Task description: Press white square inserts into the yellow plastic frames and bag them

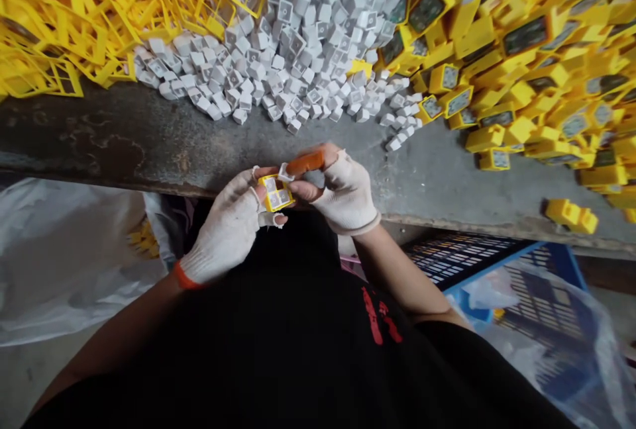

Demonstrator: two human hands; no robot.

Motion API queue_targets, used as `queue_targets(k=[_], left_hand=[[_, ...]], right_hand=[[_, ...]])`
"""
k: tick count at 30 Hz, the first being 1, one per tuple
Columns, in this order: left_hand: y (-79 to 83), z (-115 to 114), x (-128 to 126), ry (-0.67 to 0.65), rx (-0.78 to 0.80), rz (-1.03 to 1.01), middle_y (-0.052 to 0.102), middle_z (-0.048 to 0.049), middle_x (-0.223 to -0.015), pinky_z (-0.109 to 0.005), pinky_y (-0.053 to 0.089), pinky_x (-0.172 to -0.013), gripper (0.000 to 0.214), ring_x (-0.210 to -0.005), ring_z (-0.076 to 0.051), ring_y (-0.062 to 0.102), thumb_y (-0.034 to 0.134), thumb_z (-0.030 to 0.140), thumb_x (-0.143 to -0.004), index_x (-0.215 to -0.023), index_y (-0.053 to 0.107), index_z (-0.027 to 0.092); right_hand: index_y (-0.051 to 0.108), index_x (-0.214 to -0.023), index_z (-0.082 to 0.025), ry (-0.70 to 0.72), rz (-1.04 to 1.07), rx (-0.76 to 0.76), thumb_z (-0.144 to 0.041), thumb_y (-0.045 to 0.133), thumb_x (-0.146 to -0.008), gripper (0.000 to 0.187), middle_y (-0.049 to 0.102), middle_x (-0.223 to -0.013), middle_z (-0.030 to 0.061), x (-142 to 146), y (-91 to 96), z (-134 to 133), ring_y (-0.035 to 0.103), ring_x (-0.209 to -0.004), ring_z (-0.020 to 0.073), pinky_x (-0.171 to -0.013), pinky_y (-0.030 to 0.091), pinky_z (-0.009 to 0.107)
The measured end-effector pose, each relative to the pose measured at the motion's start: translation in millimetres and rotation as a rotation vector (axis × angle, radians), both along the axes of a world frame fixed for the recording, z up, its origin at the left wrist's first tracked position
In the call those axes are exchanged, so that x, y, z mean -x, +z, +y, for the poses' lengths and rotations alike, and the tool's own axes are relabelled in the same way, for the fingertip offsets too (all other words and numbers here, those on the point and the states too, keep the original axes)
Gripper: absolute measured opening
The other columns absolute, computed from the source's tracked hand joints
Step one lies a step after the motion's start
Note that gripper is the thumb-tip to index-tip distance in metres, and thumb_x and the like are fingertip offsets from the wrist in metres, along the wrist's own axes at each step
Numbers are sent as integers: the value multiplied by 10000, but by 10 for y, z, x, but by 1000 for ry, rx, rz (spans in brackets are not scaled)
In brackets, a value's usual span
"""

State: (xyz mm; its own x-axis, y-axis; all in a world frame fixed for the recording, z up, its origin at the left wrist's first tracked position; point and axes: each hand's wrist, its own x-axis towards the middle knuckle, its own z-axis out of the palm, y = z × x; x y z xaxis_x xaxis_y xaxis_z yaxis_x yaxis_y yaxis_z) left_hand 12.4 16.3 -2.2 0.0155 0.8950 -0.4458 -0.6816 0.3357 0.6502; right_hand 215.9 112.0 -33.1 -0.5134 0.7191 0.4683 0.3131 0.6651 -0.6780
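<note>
My left hand [226, 227], in a white knit glove with cut-off fingertips, grips a small yellow plastic frame [275, 192] holding white square pieces. My right hand [342, 194], gloved the same way, pinches a short orange-handled tool [304, 164] with a white tip that touches the frame's upper corner. Beyond my hands, a heap of white square plastic pieces [298, 38] spreads over a grey worktop [149, 131]. Tangled empty yellow frames [50, 32] lie at the upper left. Filled yellow blocks [521, 65] are piled at the right.
A loose yellow block [569, 215] lies near the worktop's front edge at the right. Below that edge, a white sack [64, 263] sits at the left. A blue crate [497, 263] with a slatted base and a clear plastic bag [556, 330] sit at the lower right.
</note>
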Motion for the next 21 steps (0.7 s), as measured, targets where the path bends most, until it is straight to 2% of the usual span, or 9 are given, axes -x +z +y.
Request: queue_targets(k=[3,6,8,11,13,17,21], left_hand=[[-16,-26,-36,17,-35,-11,892,-26,-1145,-304,739,-726,330,-968,-215,838,1105,345,-823,-1056,883,268],[-12,-35,-59,24,-51,-8,896,-27,-1123,-300,734,-724,383,-969,-216,831,1145,372,-765,-1048,903,279],[6,-30,-77,23,-50,9,894,-31,-1106,-301,723,-724,362,-962,-220,827,1134,352,-777,-1044,902,274],[22,-19,-111,31,-48,52,896,-48,-1122,-316,705,-737,299,-956,-230,826,1083,302,-830,-1056,890,266],[5,-22,-129,50,-52,98,901,-58,-1133,-318,692,-751,268,-949,-231,826,1061,280,-846,-1052,891,262],[-79,-59,-114,88,-96,267,903,-49,-1100,-302,687,-805,228,-901,-207,814,1043,226,-850,-1041,922,261],[-113,-25,-58,40,-71,347,906,-49,-1038,-282,704,-830,308,-910,-216,828,1126,259,-745,-979,927,240]], right_hand=[[873,-1157,-291,-24,72,-91,-564,650,-1198,355,846,-986,34,52,1,-146,763,-863,212,-820,621,382],[868,-1103,-281,-99,-36,-174,-544,636,-1208,367,843,-957,35,27,-26,-186,747,-838,208,-829,590,384],[866,-1102,-295,-119,-143,-227,-546,649,-1198,345,845,-961,35,-28,-34,-180,737,-845,214,-870,577,400],[842,-1131,-342,-115,-236,-326,-485,682,-1181,220,840,-946,3,-112,-20,-147,701,-820,202,-931,548,424],[802,-1083,-352,-113,-278,-373,-434,675,-1174,176,825,-929,-18,-137,20,-119,681,-823,200,-949,513,440],[737,-988,-306,-44,-419,-420,-339,563,-1192,270,778,-887,8,-85,208,-99,651,-842,226,-950,440,454],[776,-1102,-234,123,-592,-357,-276,577,-1182,219,787,-903,24,24,406,-143,649,-815,211,-909,397,441]])
